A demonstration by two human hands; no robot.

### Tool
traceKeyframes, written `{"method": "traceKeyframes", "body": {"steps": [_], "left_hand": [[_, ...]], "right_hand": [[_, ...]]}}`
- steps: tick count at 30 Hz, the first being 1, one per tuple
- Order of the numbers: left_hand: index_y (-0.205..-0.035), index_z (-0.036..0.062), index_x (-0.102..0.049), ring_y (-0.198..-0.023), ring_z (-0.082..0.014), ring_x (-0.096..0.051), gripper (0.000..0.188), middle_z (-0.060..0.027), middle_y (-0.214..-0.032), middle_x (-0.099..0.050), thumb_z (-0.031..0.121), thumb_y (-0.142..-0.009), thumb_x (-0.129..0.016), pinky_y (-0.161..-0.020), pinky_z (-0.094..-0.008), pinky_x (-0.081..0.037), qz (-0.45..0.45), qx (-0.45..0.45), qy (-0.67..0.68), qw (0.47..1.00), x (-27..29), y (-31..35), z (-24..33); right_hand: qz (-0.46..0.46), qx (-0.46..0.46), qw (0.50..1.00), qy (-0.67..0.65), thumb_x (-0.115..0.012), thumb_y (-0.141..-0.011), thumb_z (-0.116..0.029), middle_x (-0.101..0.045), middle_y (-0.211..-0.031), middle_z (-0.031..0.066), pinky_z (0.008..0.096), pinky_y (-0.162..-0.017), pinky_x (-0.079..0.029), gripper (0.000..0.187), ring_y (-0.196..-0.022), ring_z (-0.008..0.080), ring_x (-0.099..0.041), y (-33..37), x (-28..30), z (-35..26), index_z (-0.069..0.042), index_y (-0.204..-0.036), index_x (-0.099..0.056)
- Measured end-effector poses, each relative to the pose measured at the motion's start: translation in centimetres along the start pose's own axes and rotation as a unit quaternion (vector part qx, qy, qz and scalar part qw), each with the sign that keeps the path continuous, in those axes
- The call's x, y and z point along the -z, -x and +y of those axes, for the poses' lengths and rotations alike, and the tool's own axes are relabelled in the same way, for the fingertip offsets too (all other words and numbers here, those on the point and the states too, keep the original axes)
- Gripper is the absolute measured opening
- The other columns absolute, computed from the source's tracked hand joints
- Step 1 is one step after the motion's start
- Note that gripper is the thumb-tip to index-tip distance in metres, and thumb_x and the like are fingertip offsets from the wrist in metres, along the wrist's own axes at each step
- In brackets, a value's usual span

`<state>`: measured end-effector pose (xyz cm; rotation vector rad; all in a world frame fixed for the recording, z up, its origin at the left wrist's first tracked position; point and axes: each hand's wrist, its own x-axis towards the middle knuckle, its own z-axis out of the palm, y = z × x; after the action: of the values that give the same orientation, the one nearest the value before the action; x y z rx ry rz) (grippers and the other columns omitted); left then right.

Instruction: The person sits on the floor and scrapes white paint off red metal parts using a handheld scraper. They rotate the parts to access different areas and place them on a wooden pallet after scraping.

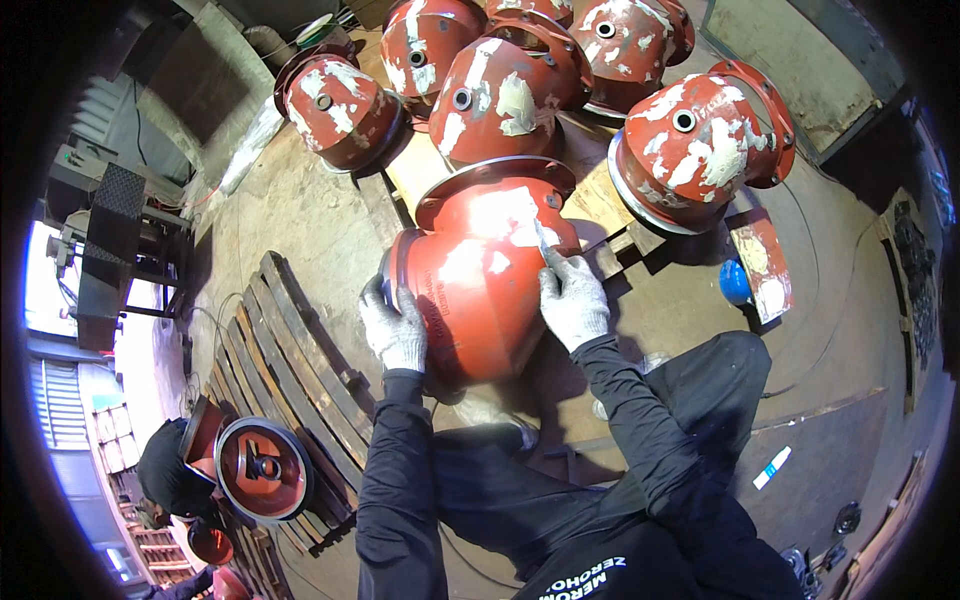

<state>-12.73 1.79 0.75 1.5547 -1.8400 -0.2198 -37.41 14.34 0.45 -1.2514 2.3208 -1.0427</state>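
Note:
Before me stands a red metal casting point(480, 310) with round flanges and whitish filler patches, brightly lit near its upper neck. My right hand point(575, 300), in a white knit glove, is closed on a putty knife point(541, 235). Its thin blade meets the casting's patched neck, and the fingers cover its handle. At the casting's left side, my gloved left hand point(396, 328) grips the edge by the flange, thumb on the near face. Part of that grip is hidden.
Several filler-patched castings point(700, 150) stand on wooden supports beyond. To the right, a smeared board point(762, 265) lies beside a blue round object point(735, 282). A slatted pallet point(290, 350) lies left, near another red casting point(264, 468). A white-and-blue tube point(772, 468) is on the floor.

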Motion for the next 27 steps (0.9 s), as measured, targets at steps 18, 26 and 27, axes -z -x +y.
{"method": "traceKeyframes", "body": {"steps": [18, 26, 27], "left_hand": [[-0.136, 0.0009, -0.057, -0.117, -0.0436, -0.063, 0.048, -0.0246, -0.127, -0.063, 0.029, -0.098, -0.067, -0.100, -0.0508, -0.052, 0.008, 0.004, 0.004, 1.000, 0.0, 0.2, 0.2], [-0.134, 0.0043, -0.062, -0.115, -0.0405, -0.067, 0.040, -0.0211, -0.125, -0.066, 0.029, -0.103, -0.063, -0.100, -0.0473, -0.053, 0.033, 0.009, 0.002, 0.999, -0.1, 0.1, 0.5], [-0.133, 0.0041, -0.062, -0.115, -0.0413, -0.066, 0.037, -0.0220, -0.125, -0.066, 0.028, -0.106, -0.059, -0.100, -0.0472, -0.052, 0.032, 0.015, 0.014, 0.999, -0.1, 0.1, 0.5]], "right_hand": [[-0.031, 0.088, 0.992, -0.090, -0.069, -0.098, -0.013, -0.067, -0.100, 0.0155, 0.0387, -0.081, -0.055, 0.033, -0.087, 0.0299, -0.068, 0.4, -0.4, -2.0, -0.010, -0.131, -0.073], [-0.072, 0.145, 0.982, -0.096, -0.071, -0.097, -0.011, -0.066, -0.104, 0.0136, 0.0415, -0.083, -0.056, 0.043, -0.093, 0.0337, -0.067, 3.8, 0.6, -0.8, -0.023, -0.139, -0.069], [-0.086, 0.152, 0.980, -0.098, -0.071, -0.097, -0.011, -0.066, -0.105, 0.0133, 0.0417, -0.084, -0.056, 0.043, -0.093, 0.0339, -0.068, 4.1, 0.7, -1.0, -0.024, -0.139, -0.069]]}}
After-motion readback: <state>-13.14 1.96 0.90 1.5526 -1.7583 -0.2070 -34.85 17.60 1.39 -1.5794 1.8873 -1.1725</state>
